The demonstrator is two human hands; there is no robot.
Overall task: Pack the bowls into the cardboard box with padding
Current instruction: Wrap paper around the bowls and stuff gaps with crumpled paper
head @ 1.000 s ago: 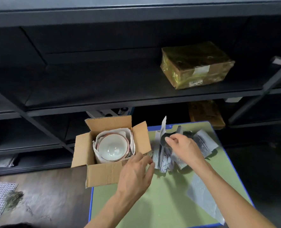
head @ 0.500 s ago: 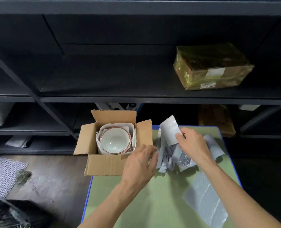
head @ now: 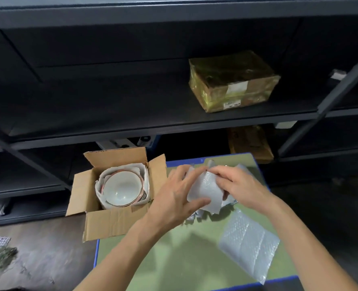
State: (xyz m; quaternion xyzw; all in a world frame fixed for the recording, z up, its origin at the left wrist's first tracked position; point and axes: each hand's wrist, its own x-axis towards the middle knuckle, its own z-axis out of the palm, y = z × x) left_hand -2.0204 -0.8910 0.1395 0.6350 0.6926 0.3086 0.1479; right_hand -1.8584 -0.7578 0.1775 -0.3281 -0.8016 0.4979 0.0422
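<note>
The cardboard box [head: 111,222] stands with its flaps open. Inside it the bowls [head: 122,191] sit nested, mouths up, with white padding [head: 146,177] lining the walls round them. The top bowl is still bare, so the step in hand looks like readying a cover. It should go best if the sheet is spread flat, carried left over the box and laid loosely on the rim. Its edges can then be tucked down between lining and cardboard without pressing on the bowls.

Just right of the box, the left hand [head: 174,198] holds the bubble-wrap sheet [head: 205,191], thumb at its lower corner and fingers spread along its left edge. Farther right, the right hand [head: 239,187] pinches the sheet's top edge with curled fingers. A spare sheet [head: 247,246] lies flat farther right again, nearer the person.
</note>
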